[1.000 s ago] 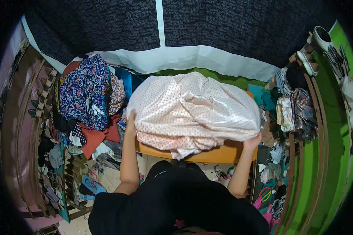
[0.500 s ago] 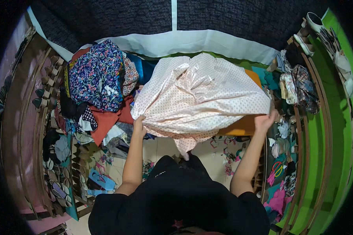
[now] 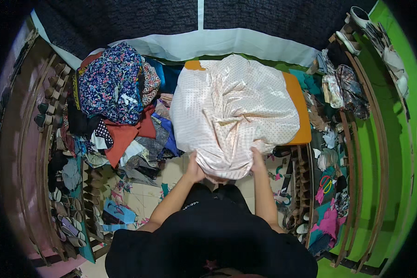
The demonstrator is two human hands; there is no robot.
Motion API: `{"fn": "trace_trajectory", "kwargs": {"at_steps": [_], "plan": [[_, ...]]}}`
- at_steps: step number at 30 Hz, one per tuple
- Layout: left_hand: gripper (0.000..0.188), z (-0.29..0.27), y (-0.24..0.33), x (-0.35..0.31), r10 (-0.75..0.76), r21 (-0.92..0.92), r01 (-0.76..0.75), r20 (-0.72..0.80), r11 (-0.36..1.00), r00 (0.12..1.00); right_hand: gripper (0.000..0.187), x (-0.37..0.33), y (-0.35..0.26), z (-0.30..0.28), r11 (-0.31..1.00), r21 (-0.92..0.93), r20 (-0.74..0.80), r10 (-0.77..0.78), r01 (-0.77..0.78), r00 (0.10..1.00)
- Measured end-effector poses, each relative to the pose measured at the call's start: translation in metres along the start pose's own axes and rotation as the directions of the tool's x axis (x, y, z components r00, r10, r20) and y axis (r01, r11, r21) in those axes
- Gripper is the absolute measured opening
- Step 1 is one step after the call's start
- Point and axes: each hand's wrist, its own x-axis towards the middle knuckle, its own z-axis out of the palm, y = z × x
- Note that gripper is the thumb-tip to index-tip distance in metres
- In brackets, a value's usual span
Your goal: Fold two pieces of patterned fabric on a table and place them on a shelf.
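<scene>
A shiny pale pink cloth (image 3: 245,102) with small dots lies bunched over an orange board (image 3: 302,113), which shows along its right side and at the top left corner. The cloth's near end hangs past the board's front edge. On the left of this end my left hand (image 3: 196,167) grips the fabric, fingers partly hidden behind it. Opposite, my right hand (image 3: 257,161) holds the right side, its fingers also partly covered. Folds run from between my hands up to the middle of the cloth.
At the left sits a heap of fabrics with a blue floral cloth (image 3: 110,85) and rust-red pieces (image 3: 121,143). Racks of shoe forms (image 3: 46,113) line the left. On the right are yellow-handled scissors (image 3: 327,185) and pink scraps (image 3: 330,221). Scraps litter the tiled floor.
My hands have come from wide apart at the cloth's sides to close together at its near end. The cloth has drawn inward, baring more of the orange board.
</scene>
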Motion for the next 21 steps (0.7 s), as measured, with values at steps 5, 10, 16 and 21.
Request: {"fn": "trace_trajectory", "kwargs": {"at_steps": [5, 10, 16, 21], "plan": [[0.069, -0.039, 0.025, 0.022, 0.247, -0.293, -0.247, -0.036, 0.924, 0.968, 0.034, -0.028, -0.064, -0.032, 0.994, -0.047, 0.025, -0.098, 0.099, 0.995], [0.077, -0.058, 0.043, 0.038, 0.436, -0.405, -0.494, -0.233, 0.769, 0.869, 0.033, -0.037, -0.109, -0.027, 0.993, -0.064, 0.008, -0.101, 0.101, 0.995], [0.085, -0.054, 0.052, 0.035, 0.418, -0.568, -0.500, -0.280, 0.654, 0.864, 0.037, -0.014, -0.150, 0.009, 0.955, -0.176, 0.059, -0.231, 0.238, 0.971], [0.089, -0.044, 0.068, -0.006, 0.510, -0.427, -0.489, -0.073, 0.760, 0.857, 0.037, 0.003, -0.173, 0.017, 0.963, -0.085, 0.116, -0.245, 0.256, 0.962]]}}
